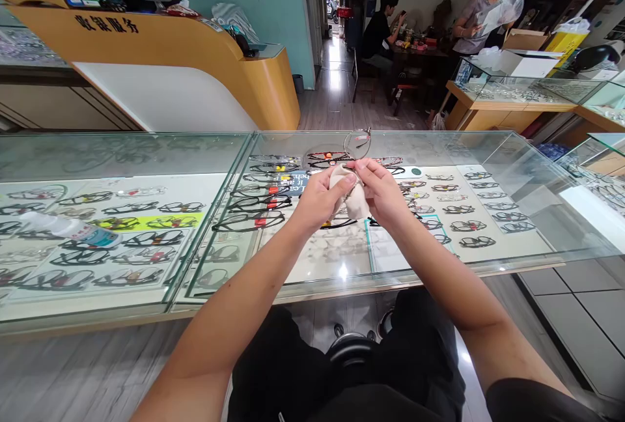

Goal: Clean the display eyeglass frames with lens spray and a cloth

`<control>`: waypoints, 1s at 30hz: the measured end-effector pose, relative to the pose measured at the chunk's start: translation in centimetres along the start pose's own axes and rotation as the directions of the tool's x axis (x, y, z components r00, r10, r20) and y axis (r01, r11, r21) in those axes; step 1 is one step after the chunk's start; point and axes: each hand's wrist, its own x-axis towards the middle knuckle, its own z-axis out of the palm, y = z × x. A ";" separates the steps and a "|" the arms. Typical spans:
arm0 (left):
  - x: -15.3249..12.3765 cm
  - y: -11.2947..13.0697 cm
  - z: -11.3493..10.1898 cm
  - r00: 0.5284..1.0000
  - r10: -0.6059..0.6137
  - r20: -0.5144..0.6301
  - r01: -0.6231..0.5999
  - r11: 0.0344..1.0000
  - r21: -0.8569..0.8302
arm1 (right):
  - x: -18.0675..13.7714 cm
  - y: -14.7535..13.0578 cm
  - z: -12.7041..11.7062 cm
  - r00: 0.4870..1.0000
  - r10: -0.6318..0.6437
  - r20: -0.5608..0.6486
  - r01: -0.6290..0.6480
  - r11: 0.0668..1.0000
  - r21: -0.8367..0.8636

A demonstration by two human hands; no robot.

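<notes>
Above the glass counter, my two hands are close together around a pale cloth [359,202]. My left hand [318,195] is closed on the cloth, its thumb pressed over the folds. Fingers of my right hand [385,193] pinch at the base of a thin-rimmed pair of eyeglasses [346,146], with the cloth bunched against them. One round rim stands up beyond my fingertips; the rest of the frame is hidden by hands and cloth. Several dark-framed glasses [249,221] with red tags lie in rows to the left of my hands.
A glass display counter [303,286] holding many spectacle frames runs across in front of me. A white spray bottle [73,230] lies on its left part. Beyond stand a wooden reception desk [195,34], a seated person [378,34] and a standing person [476,18].
</notes>
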 end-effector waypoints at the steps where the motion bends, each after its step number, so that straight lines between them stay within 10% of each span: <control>1: 0.0 -0.1 0.1 0.999 0.025 -0.043 -0.025 1.000 0.002 | -0.1 0.0 0.1 1.000 -0.001 0.023 0.001 1.000 -0.007; 15: -0.1 0.2 -0.5 0.990 0.018 0.141 -0.022 0.999 0.027 | 0.3 -1.0 -0.8 0.993 -0.116 0.017 0.117 0.992 -0.050; 23: 0.1 -0.4 0.6 0.991 0.080 -0.103 -0.076 0.996 0.045 | 0.7 0.6 -0.7 0.995 -0.095 0.001 0.095 0.987 -0.128; 30: 0.4 0.0 -0.5 0.992 0.039 0.122 -0.046 0.997 0.054 | 0.8 -0.4 -0.8 0.996 -0.043 -0.078 0.040 0.998 -0.038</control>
